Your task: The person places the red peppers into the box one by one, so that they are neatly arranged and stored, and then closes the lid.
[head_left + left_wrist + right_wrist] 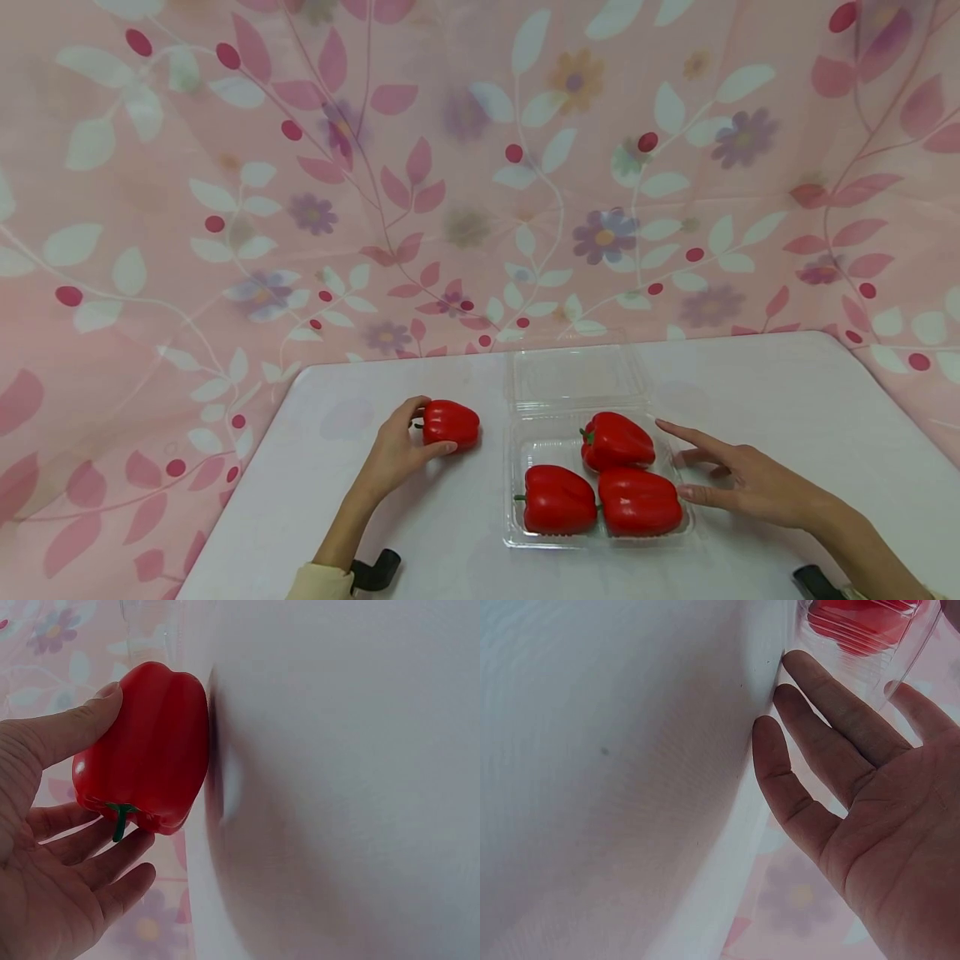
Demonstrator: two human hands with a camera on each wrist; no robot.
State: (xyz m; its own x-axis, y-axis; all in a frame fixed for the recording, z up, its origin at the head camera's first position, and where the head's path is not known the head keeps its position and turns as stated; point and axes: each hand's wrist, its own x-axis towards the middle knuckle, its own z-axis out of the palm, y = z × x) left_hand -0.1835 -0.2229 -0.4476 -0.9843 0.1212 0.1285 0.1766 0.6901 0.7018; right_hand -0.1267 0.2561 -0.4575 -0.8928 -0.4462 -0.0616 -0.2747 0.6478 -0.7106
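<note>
My left hand [397, 450] holds a red bell pepper [451, 424] to the left of the clear plastic box. In the left wrist view its thumb presses one side of the pepper [154, 746], and the other fingers curl near the green stem. Whether this pepper touches the table cannot be told. Three more red peppers lie inside the box [547, 540]: one at the back [618, 442], one front left [558, 500], one front right [640, 502]. Beside the box's right edge is my right hand [750, 483], fingers loosely extended; the right wrist view shows nothing in its palm.
The box's hinged lid [577, 375] lies open toward the back of the white table [420, 550]. Behind the table hangs a pink floral cloth [465, 167]. Black straps are on both wrists, the left one [377, 571] near the front edge of the view.
</note>
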